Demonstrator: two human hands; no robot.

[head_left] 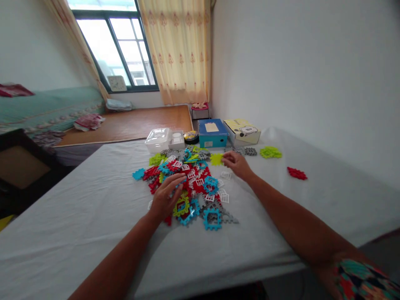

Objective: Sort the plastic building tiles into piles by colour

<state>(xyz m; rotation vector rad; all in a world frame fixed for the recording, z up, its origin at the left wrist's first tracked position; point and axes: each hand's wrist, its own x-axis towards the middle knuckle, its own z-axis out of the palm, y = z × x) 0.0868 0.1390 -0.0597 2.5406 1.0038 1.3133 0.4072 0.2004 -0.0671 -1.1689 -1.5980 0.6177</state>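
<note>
1. Right hand (237, 163): thumb and fingertips nearly together, pinching the right edge of a yellow-green toothed piece (216, 159). The piece is at the back right of the pile, in front of the blue box (213, 134).
2. Left hand (167, 193): fingers loosely curved, partly open, over the left front of the mixed pile (200, 173). Cannot tell whether it grips anything; the palm side is hidden, and the hand covers some pieces.
3. Pile: red, blue, grey and yellow-green toothed pieces, overlapping, with small white window-shaped pieces scattered on top. A blue square frame (212, 219) lies at the front edge.
4. A white lattice piece (226, 175) lies on the desk (93, 196), between the pile and the right forearm.
5. Right of the pile: grey pieces (250, 151) in front of the boxes, then a yellow-green heap (270, 152), then a red heap (296, 173) well apart.
6. Behind the pile, left to right: clear plastic container (158, 140), small white box (176, 140), round dark tin (191, 137), blue box, pale yellow box (243, 132). These close off the back.
7. Beyond the desk: a bed (146, 118) with brown mat, a clock (117, 83) by the window, a patterned curtain (176, 46).
</note>
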